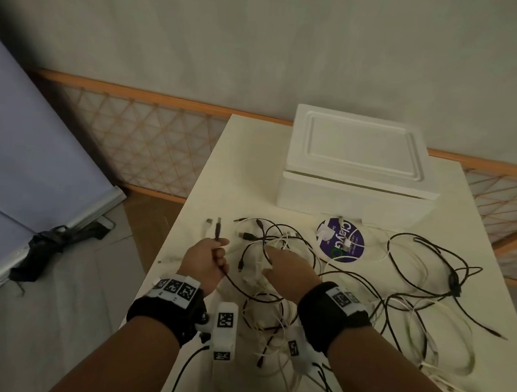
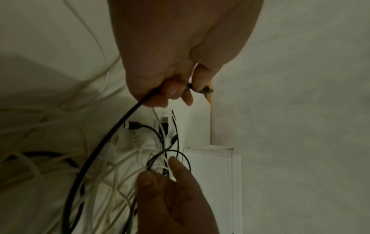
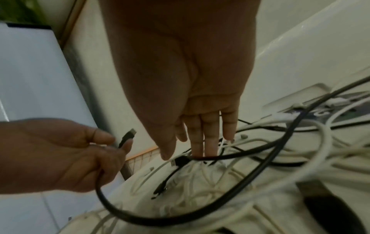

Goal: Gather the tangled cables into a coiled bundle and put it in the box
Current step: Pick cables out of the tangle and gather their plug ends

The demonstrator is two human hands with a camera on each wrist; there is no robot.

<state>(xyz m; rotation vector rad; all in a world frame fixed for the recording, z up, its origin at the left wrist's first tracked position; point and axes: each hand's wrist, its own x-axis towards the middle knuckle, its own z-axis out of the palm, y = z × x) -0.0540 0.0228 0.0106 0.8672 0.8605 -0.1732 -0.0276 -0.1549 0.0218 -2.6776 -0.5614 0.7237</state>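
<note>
Black and white tangled cables sprawl over the white table. My left hand grips a black USB cable just below its plug, which points away from me; the cable trails back under my wrists. My right hand reaches into the middle of the tangle with straight fingers touching the white strands. In the left wrist view the left hand holds the black cable, and the right hand is below it among the loops. The white foam box stands at the back right with its lid on.
A round purple sticker lies in front of the box, under some cable ends. More cable loops spread to the table's right edge. A lattice fence runs behind the table, and a grey panel with black straps lies on the floor at left.
</note>
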